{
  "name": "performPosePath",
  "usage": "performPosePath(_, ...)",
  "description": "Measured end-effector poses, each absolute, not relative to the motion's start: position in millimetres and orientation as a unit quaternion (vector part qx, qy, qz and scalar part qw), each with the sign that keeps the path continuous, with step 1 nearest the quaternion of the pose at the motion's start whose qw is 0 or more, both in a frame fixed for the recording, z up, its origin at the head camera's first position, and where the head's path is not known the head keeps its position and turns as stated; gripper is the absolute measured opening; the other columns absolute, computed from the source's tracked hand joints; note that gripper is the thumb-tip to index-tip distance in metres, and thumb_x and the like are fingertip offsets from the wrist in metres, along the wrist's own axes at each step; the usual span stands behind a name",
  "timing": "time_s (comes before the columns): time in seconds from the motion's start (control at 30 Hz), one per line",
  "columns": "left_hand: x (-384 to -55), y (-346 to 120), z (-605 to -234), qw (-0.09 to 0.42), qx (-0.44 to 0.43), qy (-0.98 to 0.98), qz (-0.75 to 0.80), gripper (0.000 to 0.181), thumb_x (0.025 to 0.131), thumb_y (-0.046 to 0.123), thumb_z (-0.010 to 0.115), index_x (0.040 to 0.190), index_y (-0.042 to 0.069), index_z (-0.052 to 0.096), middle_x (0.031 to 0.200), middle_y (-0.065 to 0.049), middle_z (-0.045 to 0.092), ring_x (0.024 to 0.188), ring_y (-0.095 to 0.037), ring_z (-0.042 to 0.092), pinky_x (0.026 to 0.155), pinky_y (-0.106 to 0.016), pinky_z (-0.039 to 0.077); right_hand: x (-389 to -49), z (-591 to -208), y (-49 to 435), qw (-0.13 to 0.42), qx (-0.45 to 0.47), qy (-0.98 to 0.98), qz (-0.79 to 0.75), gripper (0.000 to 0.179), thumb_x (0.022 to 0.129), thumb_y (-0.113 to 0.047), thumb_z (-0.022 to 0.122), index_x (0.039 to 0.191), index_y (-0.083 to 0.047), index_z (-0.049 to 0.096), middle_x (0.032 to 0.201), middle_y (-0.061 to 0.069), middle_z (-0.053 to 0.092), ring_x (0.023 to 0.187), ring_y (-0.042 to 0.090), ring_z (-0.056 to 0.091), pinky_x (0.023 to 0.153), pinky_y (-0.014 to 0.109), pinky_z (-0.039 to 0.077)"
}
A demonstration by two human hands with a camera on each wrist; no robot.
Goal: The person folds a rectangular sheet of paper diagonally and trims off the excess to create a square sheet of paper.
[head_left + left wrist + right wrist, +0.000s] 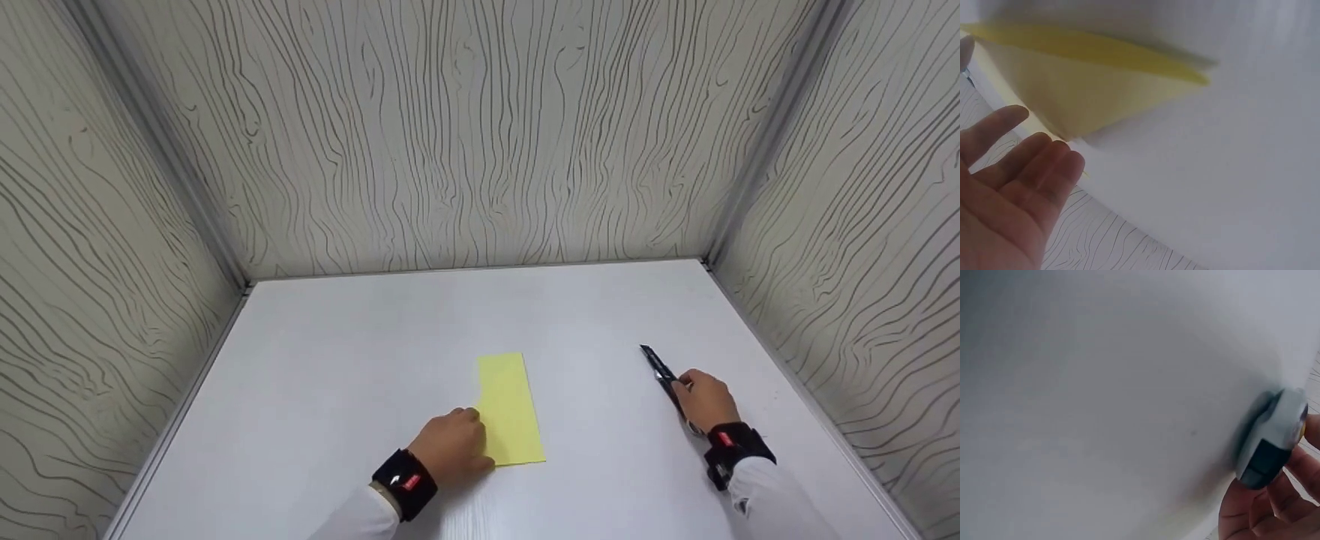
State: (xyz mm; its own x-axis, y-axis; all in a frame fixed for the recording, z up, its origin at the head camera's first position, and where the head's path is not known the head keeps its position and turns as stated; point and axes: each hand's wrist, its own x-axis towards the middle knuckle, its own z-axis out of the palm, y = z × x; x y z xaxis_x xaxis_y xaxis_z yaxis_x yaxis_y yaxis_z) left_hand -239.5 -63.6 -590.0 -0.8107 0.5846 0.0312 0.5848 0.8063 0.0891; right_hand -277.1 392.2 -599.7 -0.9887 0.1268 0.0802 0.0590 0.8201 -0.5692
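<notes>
A yellow sheet of paper (511, 412) lies upright on the white table, and in the left wrist view the paper (1078, 84) looks folded over, one layer standing slightly apart from the other. My left hand (454, 448) is at its lower left edge, the thumb by the near corner. Its fingers (1044, 174) look loosely extended at the paper's edge. Over on the right, my right hand (707, 399) grips a black utility knife (660, 369) whose front points away and leftward. The knife's grey and dark end (1275, 439) shows among the fingers in the right wrist view.
The white table (360, 337) is bounded by a wood-grain patterned back wall (465, 135) and side walls (82, 225), (877, 247) with metal corner posts. White table surface lies between the paper and the knife.
</notes>
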Motion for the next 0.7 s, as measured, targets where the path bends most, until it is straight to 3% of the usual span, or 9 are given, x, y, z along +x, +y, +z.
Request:
performPosePath(0.13,-233.4,-66.0,-588.5,-0.002,-0.308,-0.950,-0.052,0.043,0.085,0.047,0.086,0.067,0.016,0.061,0.089,0.002,0.062,0.075,-0.012,0.051,0.066,-0.030,0.054,-276.8,-597.8,379.8,0.091,-0.050,-0.962,0.253,0.034,0.103,-0.012,0.064,0.122,0.017,0.067,0.105,0.035,0.070,0.090,0.047,0.067,0.075,0.056,0.056)
performPosePath(0.27,-231.2,-66.5,-589.6,-0.004,-0.313,-0.949,-0.048,0.042,0.085,0.045,0.086,0.066,0.016,0.063,0.089,0.002,0.064,0.076,-0.012,0.053,0.065,-0.030,0.054,-275.2,-594.2,346.8,0.133,-0.019,-0.967,0.215,0.049,0.099,-0.016,0.072,0.136,0.015,0.062,0.130,0.042,0.060,0.115,0.061,0.059,0.090,0.072,0.052)
performPosePath(0.37,-231.6,-65.2,-593.5,0.004,-0.316,-0.947,-0.052,0.039,0.087,0.041,0.085,0.066,0.015,0.064,0.089,0.001,0.065,0.076,-0.013,0.055,0.065,-0.031,0.055,-271.9,-593.9,310.1,0.146,0.045,-0.971,0.182,0.053,0.097,-0.019,0.078,0.138,0.010,0.063,0.141,0.039,0.057,0.127,0.059,0.056,0.103,0.072,0.049)
performPosePath(0.5,-232.0,-62.3,-597.1,0.017,-0.321,-0.945,-0.061,0.035,0.088,0.035,0.083,0.069,0.014,0.063,0.091,0.000,0.065,0.079,-0.014,0.057,0.066,-0.032,0.057,-263.6,-595.8,260.0,0.124,0.119,-0.976,0.135,0.058,0.098,-0.030,0.080,0.143,0.002,0.064,0.154,0.031,0.055,0.141,0.053,0.052,0.118,0.068,0.043)
performPosePath(0.7,-234.6,-56.6,-599.2,0.025,-0.329,-0.942,-0.065,0.031,0.088,0.034,0.085,0.074,0.014,0.066,0.093,0.000,0.067,0.084,-0.015,0.062,0.073,-0.033,0.060,-252.6,-597.0,208.9,0.075,0.206,-0.970,0.110,0.061,0.099,-0.041,0.078,0.146,-0.004,0.065,0.158,0.025,0.055,0.147,0.046,0.052,0.123,0.060,0.043)
